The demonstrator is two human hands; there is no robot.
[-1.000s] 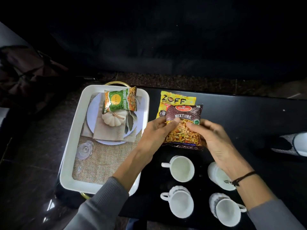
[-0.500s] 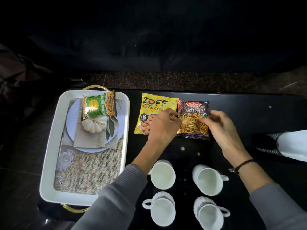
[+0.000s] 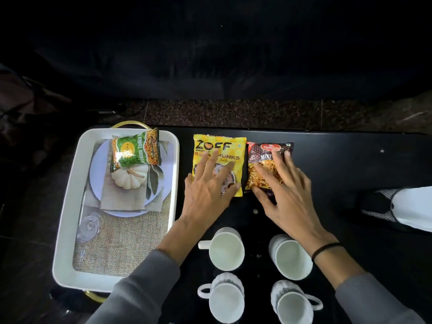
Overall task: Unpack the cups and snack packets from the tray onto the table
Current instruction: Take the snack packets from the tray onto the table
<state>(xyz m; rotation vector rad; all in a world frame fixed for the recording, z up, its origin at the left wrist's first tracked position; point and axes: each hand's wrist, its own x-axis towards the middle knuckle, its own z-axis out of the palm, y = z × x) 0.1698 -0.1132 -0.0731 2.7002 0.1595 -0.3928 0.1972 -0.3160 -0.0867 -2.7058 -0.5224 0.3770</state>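
From the head camera, I have both palms down on the black table (image 3: pixel 350 164). My left hand (image 3: pixel 208 190) lies flat on the yellow packet (image 3: pixel 219 146), fingers spread and pinching nothing. My right hand (image 3: pixel 282 190) rests the same way on the maroon mixture packet (image 3: pixel 268 150), fingers open, thumb at its near edge. The two packets lie side by side, edges touching or nearly so. Nearer to me, four white cups (image 3: pixel 225 250) stand on the table in two rows, mouths up.

I judge the step in hand to be settling these two packets in place. One thing remains: the green packet (image 3: pixel 135 149) sits in the white tray (image 3: pixel 70 206), propped on a small white pumpkin (image 3: pixel 131 176) at the tray's far end. The plate, cloth and a clear glass lying on the burlap look like tray dressing to me.

Next, my left hand, being nearer, should lift off, cross the tray rim, and pinch the green packet without dragging the pumpkin, then lay it beside the others.
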